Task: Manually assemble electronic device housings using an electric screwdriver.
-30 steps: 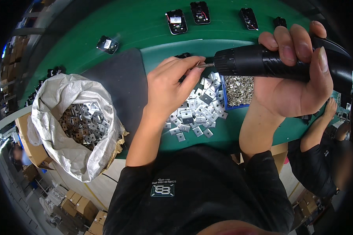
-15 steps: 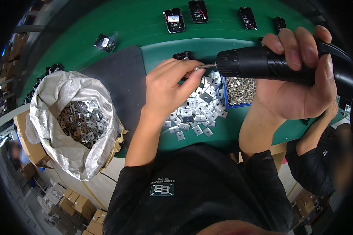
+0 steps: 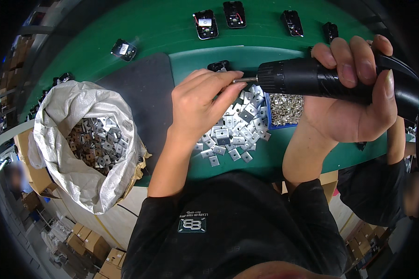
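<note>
My right hand (image 3: 358,93) grips a black power screwdriver (image 3: 295,76), held level with its bit pointing left. The thin metal bit (image 3: 249,79) reaches the fingertips of my left hand (image 3: 198,100). Thumb and forefinger of that hand are closed in a pinch at the bit's tip; a small shiny end shows there, too small to name, and the rest is hidden by the fingers. Below them lies a pile of square silver metal plates with holes (image 3: 233,132). A blue tray (image 3: 284,125) of small screws (image 3: 285,109) stands to the right of the pile.
A white woven sack (image 3: 49,121) of similar metal pieces stands at the left, beside a dark mat (image 3: 153,88). Several black device housings (image 3: 206,25) lie along the green surface (image 3: 167,35) at the back. Another black housing (image 3: 219,65) sits just behind my left hand. Another person (image 3: 377,186) is at the right.
My hands and the screwdriver stay nearly in place; the bit's tip remains at my left fingertips. The other person at the right has shifted their arm.
</note>
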Demonstrator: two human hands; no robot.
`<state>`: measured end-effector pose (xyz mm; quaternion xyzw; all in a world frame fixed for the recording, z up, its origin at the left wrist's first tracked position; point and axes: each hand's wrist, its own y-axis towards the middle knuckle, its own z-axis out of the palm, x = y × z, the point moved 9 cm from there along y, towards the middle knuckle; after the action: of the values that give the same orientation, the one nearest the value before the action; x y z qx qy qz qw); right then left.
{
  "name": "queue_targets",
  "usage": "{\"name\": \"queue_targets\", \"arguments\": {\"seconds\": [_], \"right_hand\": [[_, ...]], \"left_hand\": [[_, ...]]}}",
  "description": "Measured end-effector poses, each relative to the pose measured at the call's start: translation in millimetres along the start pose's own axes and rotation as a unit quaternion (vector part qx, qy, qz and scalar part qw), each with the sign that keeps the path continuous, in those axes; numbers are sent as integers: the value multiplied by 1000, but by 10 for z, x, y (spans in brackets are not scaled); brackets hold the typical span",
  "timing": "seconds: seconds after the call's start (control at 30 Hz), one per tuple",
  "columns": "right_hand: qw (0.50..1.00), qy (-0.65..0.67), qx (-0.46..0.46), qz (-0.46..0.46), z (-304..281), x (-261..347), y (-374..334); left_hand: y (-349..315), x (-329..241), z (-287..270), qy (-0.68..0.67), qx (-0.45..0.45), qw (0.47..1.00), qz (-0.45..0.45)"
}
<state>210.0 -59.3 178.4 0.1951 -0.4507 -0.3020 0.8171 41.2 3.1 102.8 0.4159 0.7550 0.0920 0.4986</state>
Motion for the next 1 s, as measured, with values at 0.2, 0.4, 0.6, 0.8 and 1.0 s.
{"name": "queue_targets", "arguments": {"seconds": [0.2, 0.4, 0.6, 0.8, 1.0], "right_hand": [[1000, 7, 4, 1, 3, -16, 0], [998, 58, -3, 13, -36, -93, -43], [994, -27, -106, -19, -143, -336, -122], [981, -135, -138, 1, -287, -692, -174], [979, -128, -158, 7, -196, -865, -190]], "left_hand": [[17, 25, -16, -7, -3, 1000, -3], [-9, 101, -19, -11, -18, 999, -39], [8, 229, -32, 37, 52, 998, 18], [-253, 596, 196, 106, 185, 975, -64], [-250, 693, 232, 85, 171, 978, -82]]}}
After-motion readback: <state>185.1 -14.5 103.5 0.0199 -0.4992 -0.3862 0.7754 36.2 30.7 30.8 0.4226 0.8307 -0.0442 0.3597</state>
